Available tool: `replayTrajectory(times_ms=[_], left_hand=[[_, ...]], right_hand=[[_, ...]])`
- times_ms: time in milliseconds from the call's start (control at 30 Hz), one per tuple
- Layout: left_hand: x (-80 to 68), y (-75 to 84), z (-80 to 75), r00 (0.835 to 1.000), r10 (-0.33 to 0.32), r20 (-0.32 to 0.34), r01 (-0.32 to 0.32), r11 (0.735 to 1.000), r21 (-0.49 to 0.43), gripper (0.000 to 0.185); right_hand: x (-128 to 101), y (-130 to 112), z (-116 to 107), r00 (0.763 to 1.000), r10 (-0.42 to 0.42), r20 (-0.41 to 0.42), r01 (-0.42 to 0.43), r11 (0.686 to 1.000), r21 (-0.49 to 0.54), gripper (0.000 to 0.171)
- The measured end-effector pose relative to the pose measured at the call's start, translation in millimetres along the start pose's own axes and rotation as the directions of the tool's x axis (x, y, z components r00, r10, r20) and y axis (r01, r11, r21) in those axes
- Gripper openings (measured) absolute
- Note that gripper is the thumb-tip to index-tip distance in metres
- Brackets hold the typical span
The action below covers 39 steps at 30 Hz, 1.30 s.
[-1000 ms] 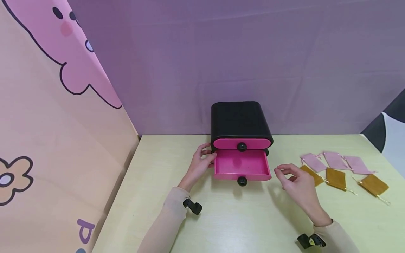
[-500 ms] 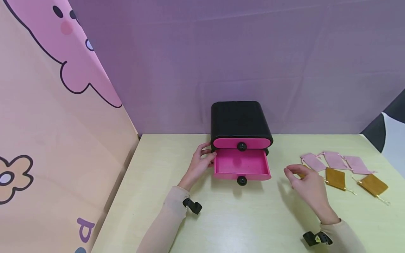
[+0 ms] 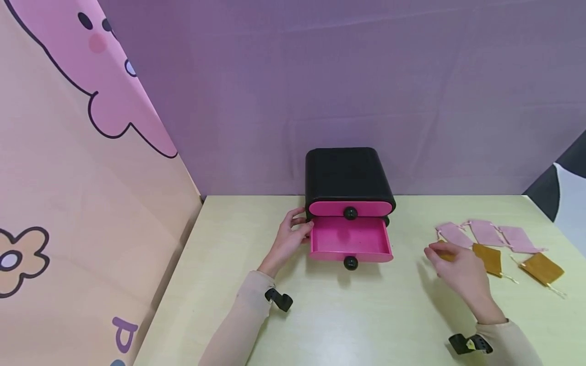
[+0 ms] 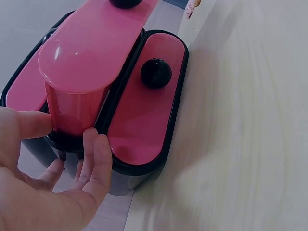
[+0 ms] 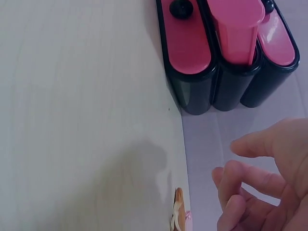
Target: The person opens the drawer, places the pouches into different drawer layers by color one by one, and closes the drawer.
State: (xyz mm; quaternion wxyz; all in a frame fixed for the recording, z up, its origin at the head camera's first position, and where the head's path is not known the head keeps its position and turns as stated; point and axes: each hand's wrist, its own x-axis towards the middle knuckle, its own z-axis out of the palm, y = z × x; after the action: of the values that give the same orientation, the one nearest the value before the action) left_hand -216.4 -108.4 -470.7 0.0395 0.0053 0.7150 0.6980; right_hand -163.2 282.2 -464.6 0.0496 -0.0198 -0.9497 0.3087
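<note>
A black three-tier mini chest of drawers (image 3: 348, 175) with pink fronts stands toward the back of the table, its middle drawer (image 3: 350, 236) pulled out and bare inside. My left hand (image 3: 288, 234) grips the chest's left side by the middle tier; in the left wrist view, thumb and fingers (image 4: 98, 159) lie on either side of that tier's end. To the right, my right hand (image 3: 462, 272) hovers in the air with loosely bent fingers and holds nothing. It partly covers a mustard drawstring pouch (image 3: 447, 256).
Two more mustard pouches, one at the middle (image 3: 488, 258) and one at the far right (image 3: 541, 268), lie on the table. Several pink pouches (image 3: 486, 233) lie behind them. A purple cloth backdrop (image 3: 412, 101) rises behind the table, and a patterned panel (image 3: 91, 203) borders its left side.
My right hand has moved right, away from the drawer and over the nearest mustard pouch. My left hand and the chest of drawers stay where they were.
</note>
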Motion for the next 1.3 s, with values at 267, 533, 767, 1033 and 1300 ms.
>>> replayTrajectory(times_ms=[267, 533, 767, 1033, 1300], left_hand=[[-0.1, 0.3, -0.7, 1.000, 0.000, 0.006, 0.000, 1.000, -0.002, 0.059], [0.8, -1.8, -1.7, 1.000, 0.001, 0.019, -0.001, 1.000, -0.005, 0.059], [0.8, -1.6, -0.8, 1.000, -0.005, 0.012, 0.005, 1.000, -0.020, 0.059], [1.3, -1.2, 0.6, 1.000, -0.002, 0.001, 0.002, 1.000, -0.027, 0.058], [1.5, -3.0, 0.1, 1.000, 0.008, 0.006, -0.008, 1.000, -0.027, 0.058]], right_hand=[[4.0, 10.8, -2.3, 1.000, 0.001, -0.001, -0.001, 0.998, -0.058, 0.046], [4.1, 21.9, -1.4, 1.000, 0.015, 0.017, -0.014, 0.998, -0.059, 0.050], [7.9, 27.8, -5.2, 1.000, 0.027, 0.008, -0.026, 0.996, -0.085, 0.051], [10.4, 35.3, -7.3, 0.999, 0.050, 0.000, -0.049, 0.993, -0.104, 0.048], [15.3, 43.8, -9.9, 0.987, 0.085, 0.140, -0.066, 0.989, -0.132, 0.046]])
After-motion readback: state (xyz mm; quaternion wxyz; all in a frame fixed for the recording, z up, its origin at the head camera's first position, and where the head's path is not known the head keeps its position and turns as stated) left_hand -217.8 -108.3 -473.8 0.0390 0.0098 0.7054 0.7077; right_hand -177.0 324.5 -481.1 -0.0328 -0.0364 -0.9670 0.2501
